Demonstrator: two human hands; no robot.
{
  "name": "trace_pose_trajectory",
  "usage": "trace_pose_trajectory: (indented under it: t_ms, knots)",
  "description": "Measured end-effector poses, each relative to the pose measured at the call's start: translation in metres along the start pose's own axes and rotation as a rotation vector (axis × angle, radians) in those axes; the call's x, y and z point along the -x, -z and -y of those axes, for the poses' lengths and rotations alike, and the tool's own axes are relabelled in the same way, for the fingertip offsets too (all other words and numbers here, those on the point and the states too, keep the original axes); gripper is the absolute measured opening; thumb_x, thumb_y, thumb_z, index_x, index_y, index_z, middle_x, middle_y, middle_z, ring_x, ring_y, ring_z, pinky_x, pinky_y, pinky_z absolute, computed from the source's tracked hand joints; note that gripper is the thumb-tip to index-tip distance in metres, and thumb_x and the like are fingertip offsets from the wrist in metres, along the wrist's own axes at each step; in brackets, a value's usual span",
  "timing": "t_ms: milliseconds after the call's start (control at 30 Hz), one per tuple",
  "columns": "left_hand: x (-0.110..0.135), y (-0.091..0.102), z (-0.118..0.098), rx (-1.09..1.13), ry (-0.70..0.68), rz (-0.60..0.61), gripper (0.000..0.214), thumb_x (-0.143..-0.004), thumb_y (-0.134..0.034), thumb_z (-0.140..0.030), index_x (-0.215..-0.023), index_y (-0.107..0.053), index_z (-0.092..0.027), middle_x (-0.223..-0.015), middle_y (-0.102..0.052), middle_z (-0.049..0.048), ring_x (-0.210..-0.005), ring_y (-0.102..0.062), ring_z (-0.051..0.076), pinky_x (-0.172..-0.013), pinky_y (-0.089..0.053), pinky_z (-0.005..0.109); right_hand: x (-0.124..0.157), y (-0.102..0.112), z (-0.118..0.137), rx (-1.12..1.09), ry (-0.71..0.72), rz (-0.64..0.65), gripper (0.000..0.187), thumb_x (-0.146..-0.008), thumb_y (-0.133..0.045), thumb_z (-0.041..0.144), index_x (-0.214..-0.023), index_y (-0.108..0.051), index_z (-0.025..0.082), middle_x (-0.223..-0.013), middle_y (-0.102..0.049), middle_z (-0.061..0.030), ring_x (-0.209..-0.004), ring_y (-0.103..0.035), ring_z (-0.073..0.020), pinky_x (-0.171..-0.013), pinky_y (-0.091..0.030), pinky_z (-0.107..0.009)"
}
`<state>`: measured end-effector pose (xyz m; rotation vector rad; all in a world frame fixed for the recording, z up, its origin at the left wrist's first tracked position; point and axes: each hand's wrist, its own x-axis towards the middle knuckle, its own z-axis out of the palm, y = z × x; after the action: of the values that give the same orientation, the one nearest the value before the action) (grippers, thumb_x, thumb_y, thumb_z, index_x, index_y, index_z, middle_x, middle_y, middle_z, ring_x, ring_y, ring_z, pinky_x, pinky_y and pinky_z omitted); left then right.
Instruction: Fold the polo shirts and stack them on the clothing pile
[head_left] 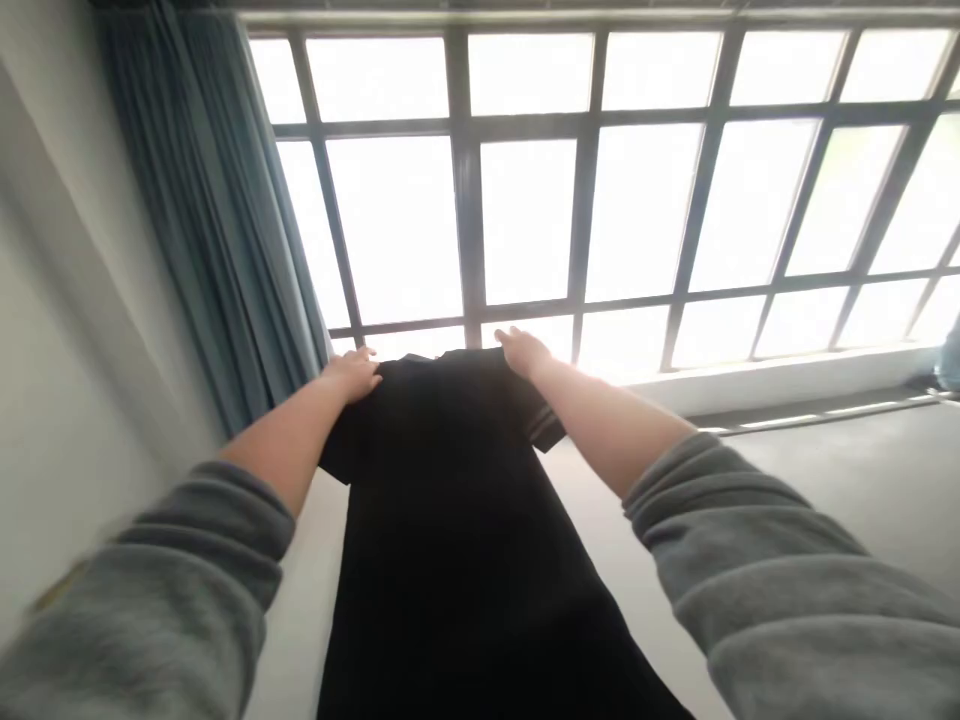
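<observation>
Left grip [352, 375] and right grip [525, 352] sit well apart in the head view, one at each shoulder of a black short-sleeved shirt [442, 520]. The left lies across the shoulder with its fingers curled over the far edge. The right is spread at the opposite shoulder, on the other side of the collar [450, 355]. Neither seems bunched into a fold, but from this angle I cannot tell whether either pinches the cloth or only rests on it.

The shirt lies lengthwise on a white surface [292, 620], its body running from the collar end out past the bottom of the frame. Its left sleeve [337, 450] and its right sleeve [547, 430], the latter with pale stripes at the cuff, lie out to each side, with no fold showing. Work is centred on the shoulders, with both hands at the collar end.

Grey fleece cuffs [780, 560] cover the forearms. Beyond the shirt stand a tall gridded window [525, 220], a blue-grey curtain [210, 220] and a grey floor [840, 480].
</observation>
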<state>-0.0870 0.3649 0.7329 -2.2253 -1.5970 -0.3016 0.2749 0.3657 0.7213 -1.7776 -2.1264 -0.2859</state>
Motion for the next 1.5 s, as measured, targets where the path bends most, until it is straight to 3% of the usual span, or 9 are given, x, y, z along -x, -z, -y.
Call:
trace_pose_trajectory:
  t_ms: [100,233,433,600,833,1100,1233,1333,1500]
  knots:
    - [0.004,-0.048,-0.030,0.015,0.122,0.231,0.057,-0.099,-0.041,-0.051,-0.141,-0.065,-0.020,-0.164,-0.042,0.0173,-0.148,-0.042,0.039,-0.118,-0.038,0.059,0.014,-0.051,0.021,-0.019,-0.036,0.191,0.056,-0.098,-0.059,0.027,-0.153,-0.049,0.020,-0.163,-0.035,-0.0208,-0.149,-0.034,-0.0392,-0.120,-0.031,-0.057]
    - [0.048,-0.143,-0.055,0.069,0.233,0.486,0.060,-0.097,-0.040,-0.060,-0.146,-0.062,-0.033,-0.158,-0.051,0.0136,-0.141,-0.051,0.040,-0.109,-0.046,0.061,0.060,-0.145,0.020,-0.077,-0.148,0.484,0.059,-0.095,-0.064,0.047,-0.149,-0.057,0.023,-0.154,-0.048,-0.0206,-0.142,-0.045,-0.0420,-0.114,-0.036,-0.063]
    - [0.096,-0.220,-0.052,0.125,0.348,0.469,0.072,-0.099,-0.022,-0.067,-0.164,-0.033,-0.039,-0.175,-0.020,0.0054,-0.158,-0.021,0.044,-0.116,-0.026,0.076,0.090,-0.214,-0.024,-0.148,-0.230,0.407,0.065,-0.109,-0.027,0.051,-0.169,-0.018,0.029,-0.173,-0.021,-0.0115,-0.160,-0.016,-0.0328,-0.127,-0.016,-0.060]
    - [0.101,-0.234,-0.037,0.187,0.373,0.356,0.072,-0.098,-0.029,-0.068,-0.162,-0.038,-0.037,-0.173,-0.027,0.0058,-0.158,-0.021,0.039,-0.122,-0.020,0.071,0.078,-0.231,-0.056,-0.183,-0.278,0.346,0.059,-0.111,-0.017,0.043,-0.163,-0.039,0.025,-0.170,-0.031,-0.0112,-0.157,-0.024,-0.0316,-0.126,-0.020,-0.058]
    - [0.099,-0.236,-0.013,0.191,0.363,0.361,0.072,-0.098,-0.034,-0.069,-0.160,-0.042,-0.036,-0.172,-0.029,0.0047,-0.158,-0.023,0.037,-0.126,-0.019,0.064,0.060,-0.233,-0.101,-0.218,-0.243,0.262,0.041,-0.107,-0.041,0.041,-0.133,-0.065,0.020,-0.153,-0.053,-0.0125,-0.139,-0.046,-0.0258,-0.120,-0.031,-0.043]
    - [0.098,-0.239,0.023,0.376,0.574,0.194,0.060,-0.106,-0.021,-0.048,-0.139,-0.066,-0.027,-0.153,-0.058,0.0071,-0.143,-0.050,0.032,-0.125,-0.026,0.061,0.057,-0.252,-0.122,-0.183,-0.302,0.079,0.035,-0.100,-0.050,0.047,-0.111,-0.066,0.018,-0.130,-0.064,-0.0150,-0.126,-0.053,-0.0302,-0.115,-0.035,-0.044]
    - [0.100,-0.242,0.030,0.327,0.585,0.171,0.051,-0.101,-0.038,-0.043,-0.139,-0.067,-0.023,-0.158,-0.052,0.0084,-0.146,-0.046,0.035,-0.125,-0.028,0.062,0.062,-0.259,-0.136,-0.258,-0.471,-0.133,0.036,-0.095,-0.052,0.037,-0.122,-0.062,0.016,-0.133,-0.062,-0.0201,-0.128,-0.054,-0.0341,-0.114,-0.039,-0.046]
    - [0.101,-0.247,0.034,0.278,0.526,0.189,0.054,-0.099,-0.044,-0.044,-0.144,-0.064,-0.022,-0.161,-0.048,0.0091,-0.150,-0.041,0.035,-0.126,-0.029,0.057,0.066,-0.258,-0.150,-0.348,-0.569,-0.116,0.046,-0.091,-0.055,0.037,-0.133,-0.057,0.017,-0.128,-0.067,-0.0185,-0.119,-0.062,-0.0337,-0.108,-0.046,-0.047]
    - [0.101,-0.251,0.038,0.252,0.497,0.221,0.057,-0.100,-0.042,-0.047,-0.147,-0.062,-0.022,-0.162,-0.047,0.0105,-0.152,-0.038,0.033,-0.125,-0.031,0.053,0.068,-0.256,-0.157,-0.540,-0.417,-0.087,0.061,-0.080,-0.067,0.035,-0.138,-0.056,0.021,-0.121,-0.072,-0.0110,-0.103,-0.068,-0.0277,-0.100,-0.053,-0.044]
